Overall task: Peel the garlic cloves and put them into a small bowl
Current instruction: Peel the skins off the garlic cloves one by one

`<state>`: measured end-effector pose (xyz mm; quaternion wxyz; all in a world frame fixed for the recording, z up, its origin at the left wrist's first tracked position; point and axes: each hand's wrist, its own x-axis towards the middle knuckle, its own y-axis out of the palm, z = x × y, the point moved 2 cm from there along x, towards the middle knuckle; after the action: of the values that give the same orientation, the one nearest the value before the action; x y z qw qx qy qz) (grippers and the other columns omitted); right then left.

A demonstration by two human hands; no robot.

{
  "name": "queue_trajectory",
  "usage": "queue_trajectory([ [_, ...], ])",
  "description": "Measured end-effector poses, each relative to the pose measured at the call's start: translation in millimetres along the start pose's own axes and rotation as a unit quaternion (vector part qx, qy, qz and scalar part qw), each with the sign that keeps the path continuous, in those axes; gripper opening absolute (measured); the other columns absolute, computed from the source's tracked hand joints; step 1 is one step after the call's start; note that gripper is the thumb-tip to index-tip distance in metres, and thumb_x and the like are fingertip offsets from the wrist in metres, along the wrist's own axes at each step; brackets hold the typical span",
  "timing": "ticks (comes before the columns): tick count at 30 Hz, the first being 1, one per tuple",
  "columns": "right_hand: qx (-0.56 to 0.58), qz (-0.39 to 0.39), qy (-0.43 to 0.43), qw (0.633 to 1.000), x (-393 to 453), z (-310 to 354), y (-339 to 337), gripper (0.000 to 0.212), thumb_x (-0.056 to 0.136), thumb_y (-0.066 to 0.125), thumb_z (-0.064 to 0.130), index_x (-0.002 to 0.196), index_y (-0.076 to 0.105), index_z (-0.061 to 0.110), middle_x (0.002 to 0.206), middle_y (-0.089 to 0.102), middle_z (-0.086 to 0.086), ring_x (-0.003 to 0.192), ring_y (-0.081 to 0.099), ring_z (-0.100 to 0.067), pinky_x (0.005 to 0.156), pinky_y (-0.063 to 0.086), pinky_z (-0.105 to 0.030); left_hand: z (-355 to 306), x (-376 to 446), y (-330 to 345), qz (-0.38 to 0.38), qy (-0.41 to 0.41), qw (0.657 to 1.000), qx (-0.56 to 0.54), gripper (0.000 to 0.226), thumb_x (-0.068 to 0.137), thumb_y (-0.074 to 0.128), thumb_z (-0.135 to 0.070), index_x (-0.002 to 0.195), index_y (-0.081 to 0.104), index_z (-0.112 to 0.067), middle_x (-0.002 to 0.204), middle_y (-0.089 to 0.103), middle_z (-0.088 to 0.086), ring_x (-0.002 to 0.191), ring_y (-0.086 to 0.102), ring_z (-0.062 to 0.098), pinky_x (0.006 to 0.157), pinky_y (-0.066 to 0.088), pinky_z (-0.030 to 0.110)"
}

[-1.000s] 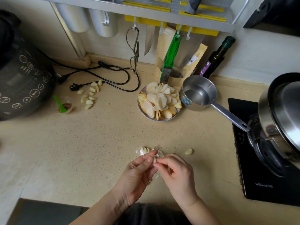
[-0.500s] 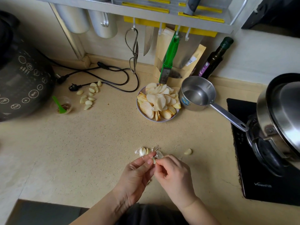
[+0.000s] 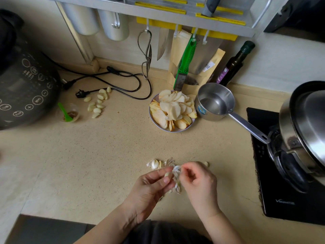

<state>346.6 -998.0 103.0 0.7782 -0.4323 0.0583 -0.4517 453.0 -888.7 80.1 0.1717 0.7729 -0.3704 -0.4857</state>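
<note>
Right hand (image 3: 198, 182) now pulls white papery skin (image 3: 176, 170) off pale garlic clove (image 3: 166, 174) pinched in left hand (image 3: 151, 187), lower centre; best peel slowly, clove pinched firm.

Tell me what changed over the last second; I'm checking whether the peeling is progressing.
The right hand has drawn slightly away to the right, pulling a strip of papery skin off the garlic clove, which the left hand still pinches. A second ago both hands were pressed together on the clove. The peeled cloves, the apple plate and the saucepan stayed put.
</note>
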Motion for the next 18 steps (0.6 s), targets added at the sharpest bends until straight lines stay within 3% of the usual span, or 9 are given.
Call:
queue_trajectory([
  [3, -0.008, -0.028, 0.092, 0.995, 4, -18, -4, 0.021, 0.069, 0.077, -0.005, 0.067, 0.064, 0.011, 0.059, 0.057, 0.008, 0.052, 0.047, -0.007, 0.051, 0.036, -0.014, -1, -1, -2, 0.001, -0.027, 0.999, -0.023, 0.031, 0.072, 0.065, 0.005, 0.103, 0.071, 0.003, 0.103, 0.07, 0.022, 0.085, 0.07, 0.024, 0.078, 0.058, 0.029],
  [5, -0.021, 0.01, 0.095, 0.995, 2, -20, 0, 0.021, 0.075, 0.077, 0.003, 0.065, 0.061, 0.012, 0.057, 0.055, 0.008, 0.048, 0.048, -0.011, 0.046, 0.04, -0.023, -2, 0, -2, -0.006, -0.034, 0.998, -0.045, 0.029, 0.072, 0.063, 0.006, 0.1, 0.072, 0.002, 0.104, 0.07, 0.023, 0.086, 0.071, 0.026, 0.075, 0.059, 0.03],
  [7, -0.008, 0.041, 0.084, 0.996, -3, -16, 6, 0.015, 0.077, 0.076, 0.004, 0.075, 0.065, 0.013, 0.067, 0.06, 0.007, 0.054, 0.053, -0.009, 0.048, 0.047, -0.027, -3, 1, -1, -0.02, -0.037, 0.997, -0.066, 0.028, 0.072, 0.062, 0.005, 0.097, 0.073, 0.001, 0.104, 0.07, 0.022, 0.085, 0.072, 0.026, 0.074, 0.06, 0.031],
  [10, 0.043, 0.057, 0.059, 0.996, -10, -7, 8, 0.021, 0.076, 0.072, 0.003, 0.091, 0.068, 0.017, 0.086, 0.063, 0.009, 0.067, 0.059, -0.004, 0.057, 0.052, -0.025, -2, 2, 0, -0.03, -0.041, 0.996, -0.079, 0.033, 0.073, 0.063, 0.003, 0.106, 0.067, 0.002, 0.102, 0.07, 0.019, 0.078, 0.071, 0.021, 0.071, 0.059, 0.029],
  [14, 0.075, 0.065, -0.005, 0.995, -11, 6, 3, 0.011, 0.083, 0.065, 0.026, 0.089, 0.073, 0.021, 0.086, 0.063, 0.014, 0.062, 0.052, 0.006, 0.057, 0.047, -0.013, -2, 1, -1, -0.031, -0.038, 0.996, -0.072, 0.028, 0.075, 0.063, 0.001, 0.102, 0.068, 0.0, 0.089, 0.071, 0.016, 0.072, 0.07, 0.019, 0.066, 0.06, 0.026],
  [18, 0.025, 0.056, -0.052, 0.997, -9, 11, 1, 0.007, 0.077, 0.075, 0.015, 0.084, 0.076, 0.017, 0.082, 0.067, 0.01, 0.061, 0.043, 0.01, 0.055, 0.044, -0.01, -1, 3, -4, -0.045, -0.004, 0.998, -0.041, 0.025, 0.072, 0.065, 0.003, 0.096, 0.071, 0.001, 0.089, 0.072, 0.018, 0.071, 0.071, 0.02, 0.064, 0.059, 0.024],
])
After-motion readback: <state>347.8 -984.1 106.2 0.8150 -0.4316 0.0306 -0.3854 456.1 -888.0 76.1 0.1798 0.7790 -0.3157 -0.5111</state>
